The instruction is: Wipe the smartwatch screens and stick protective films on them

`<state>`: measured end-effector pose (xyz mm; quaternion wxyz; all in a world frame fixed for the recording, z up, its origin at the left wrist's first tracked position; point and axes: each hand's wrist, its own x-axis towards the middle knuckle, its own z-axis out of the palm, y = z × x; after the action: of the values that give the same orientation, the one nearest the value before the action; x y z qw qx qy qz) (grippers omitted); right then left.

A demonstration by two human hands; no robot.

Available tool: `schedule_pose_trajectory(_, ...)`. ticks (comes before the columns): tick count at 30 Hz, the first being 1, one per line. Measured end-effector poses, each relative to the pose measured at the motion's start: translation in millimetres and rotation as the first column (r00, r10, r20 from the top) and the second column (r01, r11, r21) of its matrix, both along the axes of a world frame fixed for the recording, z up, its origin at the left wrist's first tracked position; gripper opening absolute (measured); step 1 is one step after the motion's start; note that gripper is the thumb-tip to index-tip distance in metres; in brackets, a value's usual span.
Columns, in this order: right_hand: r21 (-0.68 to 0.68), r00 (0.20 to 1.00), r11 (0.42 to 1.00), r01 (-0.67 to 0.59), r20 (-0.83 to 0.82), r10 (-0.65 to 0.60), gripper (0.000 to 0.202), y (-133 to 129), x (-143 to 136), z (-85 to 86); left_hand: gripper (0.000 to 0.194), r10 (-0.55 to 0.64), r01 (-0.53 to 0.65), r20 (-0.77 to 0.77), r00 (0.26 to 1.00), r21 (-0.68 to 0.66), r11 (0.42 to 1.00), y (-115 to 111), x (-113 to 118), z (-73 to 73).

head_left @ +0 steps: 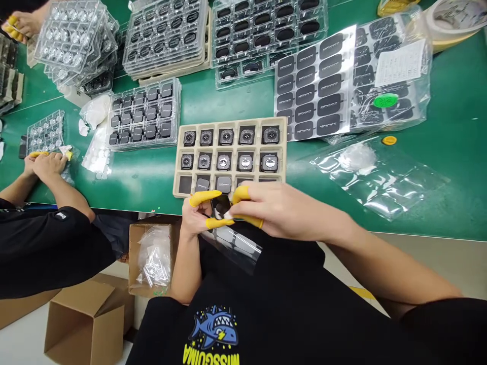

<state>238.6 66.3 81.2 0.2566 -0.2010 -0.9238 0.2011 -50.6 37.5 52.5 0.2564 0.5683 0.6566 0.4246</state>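
My left hand (196,213), with yellow finger cots on, grips a dark watch body (220,205) by its edges, just in front of the tray. My right hand (262,205), also in yellow cots, is closed at the watch's right side. A small white piece (228,215) shows at its fingertips; its kind is unclear. Below both hands hangs a clear film sheet (239,246) with pale rounded-square shapes. The beige tray (177,175) carries watch bodies in its two back rows. Dark labelled squares lie in some front pockets, partly hidden by my hands.
Label sheets (315,91) and a clear plastic bag (380,177) lie to the right. Clear trays (144,114) of dark parts stand behind and left. Another person's hands (47,165) work at far left. An open carton (150,258) with plastic sits below the table edge.
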Motion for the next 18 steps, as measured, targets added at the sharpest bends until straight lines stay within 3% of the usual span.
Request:
schedule_pose_trajectory(2,0.040,0.994,0.995,0.096,0.057,-0.098,0.033,6,14,-1.4,0.086,0.058,-0.057,-0.020,0.998,0.027,0.998,21,-42,26.8)
schedule_pose_trajectory(5,-0.001,0.966,0.975,0.223,-0.130,-0.222,0.023,6,21,-2.1,0.070,0.163,-0.160,-0.041,0.986,0.080,0.984,74,-144,76.9)
schedule_pose_trajectory(6,-0.028,0.954,0.975,0.221,-0.204,-0.222,0.019,4,19,-1.0,0.062,0.163,-0.158,-0.088,0.983,0.070,0.985,95,-184,92.9)
schedule_pose_trajectory(8,-0.041,0.946,0.987,0.156,-0.282,-0.161,0.016,-2,9,2.9,0.065,0.236,-0.229,-0.125,0.964,0.074,0.971,131,-255,118.0)
schedule_pose_trajectory(10,0.010,0.959,0.998,0.065,-0.277,-0.060,0.017,-9,-6,7.1,0.072,0.282,-0.278,-0.187,0.941,0.045,0.959,147,-290,129.1)
schedule_pose_trajectory(11,0.049,0.965,0.998,0.040,-0.260,-0.026,0.020,-12,-13,8.7,0.073,0.274,-0.273,-0.198,0.941,0.031,0.961,145,-287,128.0)
schedule_pose_trajectory(13,0.134,0.972,0.990,0.053,-0.234,-0.020,0.027,-15,-26,10.1,0.072,0.190,-0.188,-0.115,0.975,0.031,0.982,119,-238,112.2)
schedule_pose_trajectory(16,0.225,0.967,0.962,0.155,-0.232,-0.101,0.034,-12,-35,7.1,0.044,-0.052,0.036,0.190,0.980,0.084,0.996,47,-100,61.7)
schedule_pose_trajectory(18,0.247,0.963,0.941,0.233,-0.197,-0.186,0.035,-7,-31,2.2,0.059,-0.159,0.150,0.229,0.960,0.056,0.987,3,-17,23.3)
